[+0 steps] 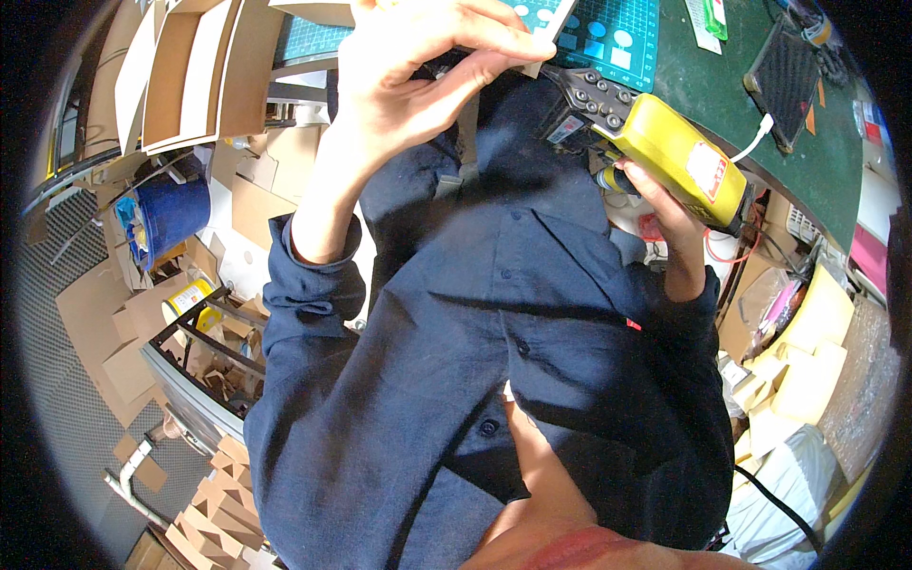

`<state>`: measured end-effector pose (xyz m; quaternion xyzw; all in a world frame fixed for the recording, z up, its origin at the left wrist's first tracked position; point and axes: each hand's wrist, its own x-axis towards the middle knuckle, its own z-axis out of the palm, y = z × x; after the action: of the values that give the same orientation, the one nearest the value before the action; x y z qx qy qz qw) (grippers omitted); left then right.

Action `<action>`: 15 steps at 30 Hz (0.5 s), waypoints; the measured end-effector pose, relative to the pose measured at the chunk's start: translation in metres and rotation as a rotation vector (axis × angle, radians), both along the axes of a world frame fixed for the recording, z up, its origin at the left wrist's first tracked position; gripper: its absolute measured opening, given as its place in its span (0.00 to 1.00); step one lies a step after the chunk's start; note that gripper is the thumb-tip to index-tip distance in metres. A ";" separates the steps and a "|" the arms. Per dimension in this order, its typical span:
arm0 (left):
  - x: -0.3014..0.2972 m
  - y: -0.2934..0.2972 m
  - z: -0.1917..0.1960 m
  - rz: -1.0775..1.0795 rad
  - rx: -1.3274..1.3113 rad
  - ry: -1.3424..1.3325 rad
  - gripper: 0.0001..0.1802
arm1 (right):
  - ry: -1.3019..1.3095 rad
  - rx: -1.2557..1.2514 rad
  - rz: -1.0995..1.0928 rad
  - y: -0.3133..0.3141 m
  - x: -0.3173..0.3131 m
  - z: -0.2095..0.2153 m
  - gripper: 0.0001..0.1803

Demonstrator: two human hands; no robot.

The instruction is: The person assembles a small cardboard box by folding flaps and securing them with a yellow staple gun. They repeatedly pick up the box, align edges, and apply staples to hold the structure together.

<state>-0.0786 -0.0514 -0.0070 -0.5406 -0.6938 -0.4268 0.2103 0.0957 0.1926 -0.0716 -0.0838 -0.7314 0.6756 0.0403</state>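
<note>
Yellow plastic glue gun gripped by right hand, upper right; long axis slanting toward small card piece pinched in left hand, upper centre.

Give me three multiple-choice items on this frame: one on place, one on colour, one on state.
1. Where does the blue bucket sit?
A. On the green mat
B. Low at the person's left, among cardboard scraps
C. In the right hand

2. What colour is the body of the tool in the right hand?
A. Yellow
B. Red
C. White

3. What is the left hand doing?
A. Hanging open at the side
B. Resting flat on the bucket
C. Raised, fingers pinched on a small light piece at the edge of the green mat

Answers: 1 B, the bucket stands by the cardboard at the left; 2 A, its casing is yellow; 3 C, thumb and fingers close together up by the mat.
</note>
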 end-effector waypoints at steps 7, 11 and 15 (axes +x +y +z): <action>-0.001 0.001 0.004 0.000 -0.007 0.043 0.11 | 0.211 0.346 0.148 0.013 0.004 -0.015 0.22; -0.001 -0.002 -0.001 0.010 -0.025 0.010 0.11 | 0.149 0.231 0.081 0.006 0.002 -0.005 0.21; -0.001 -0.001 0.007 0.032 -0.067 0.053 0.11 | 0.046 0.023 0.006 -0.002 0.000 0.003 0.22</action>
<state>-0.0791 -0.0528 0.0003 -0.5471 -0.7104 -0.3856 0.2173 0.0954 0.1906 -0.0685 -0.0657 -0.7381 0.6691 0.0561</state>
